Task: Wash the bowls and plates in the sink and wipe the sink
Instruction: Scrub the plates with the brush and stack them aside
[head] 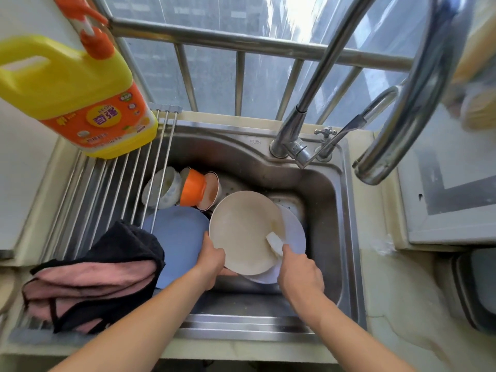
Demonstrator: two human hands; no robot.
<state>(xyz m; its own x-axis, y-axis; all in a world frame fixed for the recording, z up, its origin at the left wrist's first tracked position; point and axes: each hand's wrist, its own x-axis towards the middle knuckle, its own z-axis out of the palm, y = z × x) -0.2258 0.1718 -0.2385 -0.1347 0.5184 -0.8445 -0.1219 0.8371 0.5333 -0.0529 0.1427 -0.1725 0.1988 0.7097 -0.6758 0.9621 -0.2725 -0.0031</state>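
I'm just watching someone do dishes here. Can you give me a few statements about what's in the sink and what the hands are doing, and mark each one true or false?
1. The left hand grips the rim of the cream plate. True.
2. The right hand is empty. False: it holds a white sponge against the plate.
3. An orange bowl lies on its side in the sink. True.
4. The blue plate sits on top of the cream plate. False: it lies beside it, to the left.
5. The detergent bottle is green. False: it is yellow.
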